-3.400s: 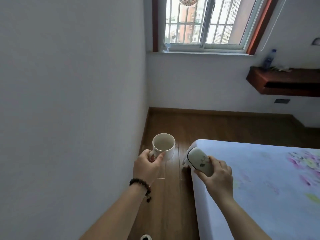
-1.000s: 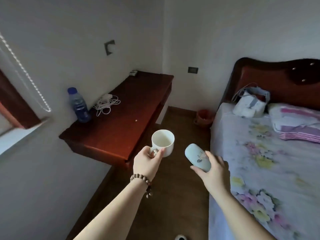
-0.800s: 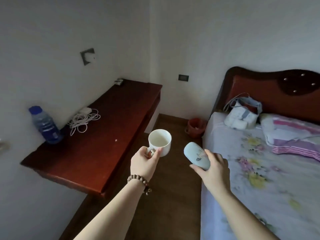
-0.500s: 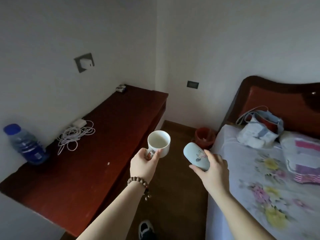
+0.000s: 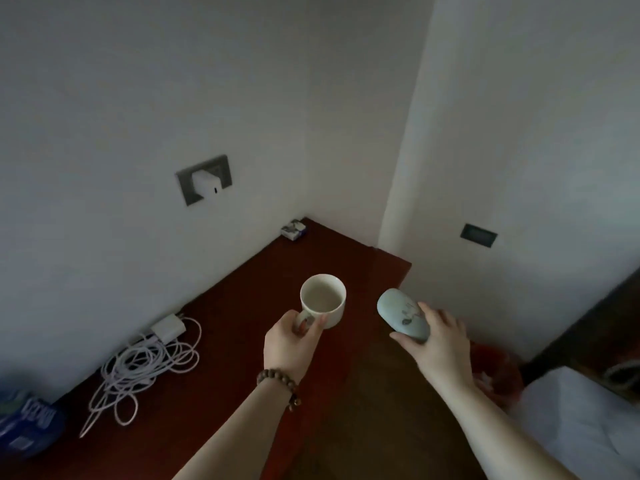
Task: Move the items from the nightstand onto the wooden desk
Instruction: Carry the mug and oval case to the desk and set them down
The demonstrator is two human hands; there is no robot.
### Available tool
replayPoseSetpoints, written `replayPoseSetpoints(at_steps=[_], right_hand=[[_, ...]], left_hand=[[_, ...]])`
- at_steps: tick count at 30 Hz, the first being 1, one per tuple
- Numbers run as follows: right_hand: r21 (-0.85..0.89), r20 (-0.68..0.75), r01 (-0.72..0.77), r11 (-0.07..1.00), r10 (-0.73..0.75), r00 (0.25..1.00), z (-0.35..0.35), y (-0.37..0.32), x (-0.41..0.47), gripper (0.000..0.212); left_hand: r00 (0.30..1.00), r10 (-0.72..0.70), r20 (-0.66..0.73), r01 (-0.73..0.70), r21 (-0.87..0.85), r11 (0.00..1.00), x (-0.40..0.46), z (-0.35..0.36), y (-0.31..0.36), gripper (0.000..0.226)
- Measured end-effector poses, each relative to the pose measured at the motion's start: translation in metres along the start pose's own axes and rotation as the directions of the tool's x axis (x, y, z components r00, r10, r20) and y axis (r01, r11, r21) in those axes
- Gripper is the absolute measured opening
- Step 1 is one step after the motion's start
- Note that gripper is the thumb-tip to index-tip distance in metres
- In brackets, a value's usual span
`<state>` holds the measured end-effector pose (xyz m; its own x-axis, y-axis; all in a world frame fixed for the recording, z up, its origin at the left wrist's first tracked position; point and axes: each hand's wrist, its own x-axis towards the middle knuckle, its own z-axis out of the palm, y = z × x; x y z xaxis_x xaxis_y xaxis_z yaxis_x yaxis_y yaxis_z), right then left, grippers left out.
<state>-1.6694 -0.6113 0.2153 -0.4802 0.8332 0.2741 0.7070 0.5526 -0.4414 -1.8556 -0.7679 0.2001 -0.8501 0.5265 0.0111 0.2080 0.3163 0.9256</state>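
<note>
My left hand (image 5: 289, 344) grips the handle of a white mug (image 5: 323, 301) and holds it upright above the right part of the dark red wooden desk (image 5: 242, 334). My right hand (image 5: 438, 341) holds a pale blue oval case (image 5: 401, 315) with a small print on it, in the air just past the desk's right edge. The mug looks empty inside. The nightstand is out of view.
On the desk lie a tangle of white cable with a charger (image 5: 149, 362), a blue water bottle (image 5: 26, 424) at the left edge and a small box (image 5: 293, 230) in the far corner. A red bin (image 5: 495, 372) stands on the floor by the bed (image 5: 581, 424).
I have turned from the window to the desk and come closer to it. Both hands keep the same hold; the mug is now over the desk top.
</note>
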Motion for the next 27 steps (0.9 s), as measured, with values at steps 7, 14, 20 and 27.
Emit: replayPoseSetpoints(at_steps=[7, 14, 20, 27], right_hand=[[0.103, 0.144, 0.103, 0.989, -0.117, 0.983, 0.064, -0.018, 0.105, 0.078], [0.196, 0.376, 0.284, 0.939, -0.339, 0.862, 0.144, -0.042, 0.198, 0.082], [0.251, 0.529, 0.518, 0.818, -0.564, 0.634, 0.192, -0.062, 0.256, 0.082], [0.317, 0.594, 0.709, 0.63, -0.715, 0.369, 0.234, -0.091, 0.282, 0.08]], left_hand=[[0.979, -0.146, -0.141, 0.145, -0.018, 0.989, 0.08, 0.013, -0.011, 0.05], [0.846, -0.293, -0.446, 0.315, -0.025, 0.949, 0.118, 0.036, -0.033, 0.049], [0.572, -0.468, -0.674, 0.505, -0.161, 0.848, 0.14, 0.07, -0.038, 0.045], [0.281, -0.597, -0.752, 0.553, -0.381, 0.741, 0.147, 0.082, -0.055, 0.045]])
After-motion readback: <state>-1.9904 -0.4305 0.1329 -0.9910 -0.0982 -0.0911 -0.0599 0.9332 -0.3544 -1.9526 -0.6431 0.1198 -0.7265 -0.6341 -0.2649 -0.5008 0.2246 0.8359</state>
